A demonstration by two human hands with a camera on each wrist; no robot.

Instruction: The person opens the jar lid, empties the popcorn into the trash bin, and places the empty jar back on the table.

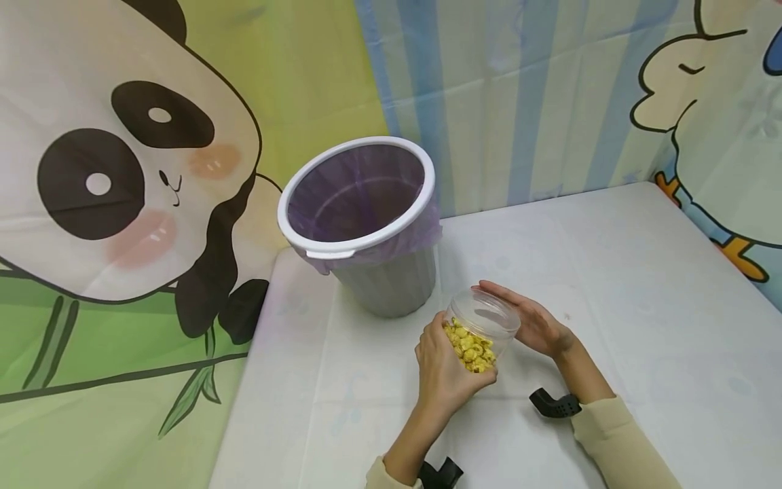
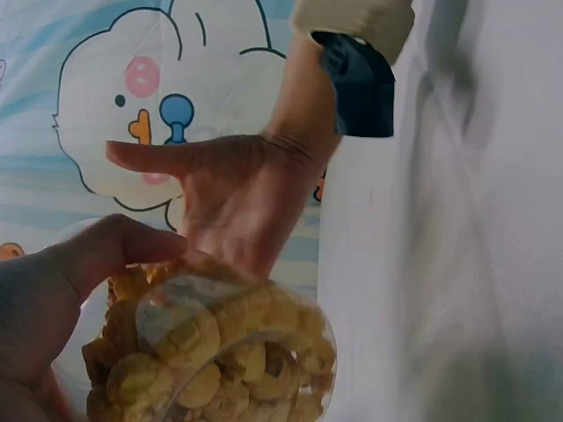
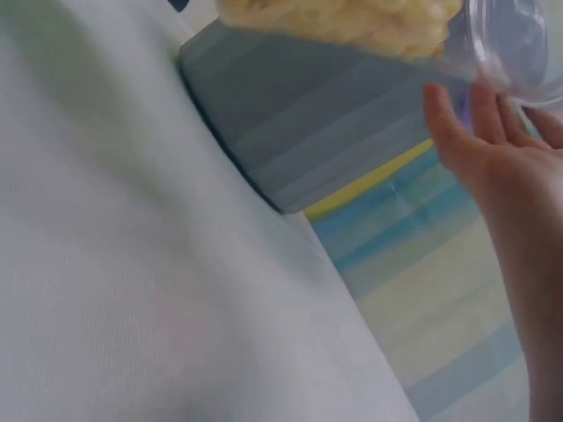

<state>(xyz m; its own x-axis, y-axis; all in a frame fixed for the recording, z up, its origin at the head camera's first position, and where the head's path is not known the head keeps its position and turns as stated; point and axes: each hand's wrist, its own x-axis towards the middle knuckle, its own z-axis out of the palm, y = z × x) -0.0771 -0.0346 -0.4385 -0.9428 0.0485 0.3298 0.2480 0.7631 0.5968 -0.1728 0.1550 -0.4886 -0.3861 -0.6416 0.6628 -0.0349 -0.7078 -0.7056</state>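
Note:
My left hand (image 1: 442, 370) grips a clear plastic jar (image 1: 502, 320) round its side, thumb near the base. Yellow popcorn (image 1: 469, 346) fills the lower part of the jar, which is tilted and held above the table. At the jar's far right side is my right hand (image 1: 537, 327), its fingers extended close to the rim; whether they touch it I cannot tell. In the left wrist view the right palm (image 2: 242, 207) faces the jar with the thumb spread away. The right wrist view shows the jar's clear rim (image 3: 493, 53) just above the fingertips. Whether a lid is on is unclear.
A grey trash bin (image 1: 391, 288) with a white rim and a purple liner (image 1: 427, 231) stands behind the jar, to the left. White cloth covers the table (image 1: 611, 272). Printed curtains (image 1: 476, 102) hang along the back and sides.

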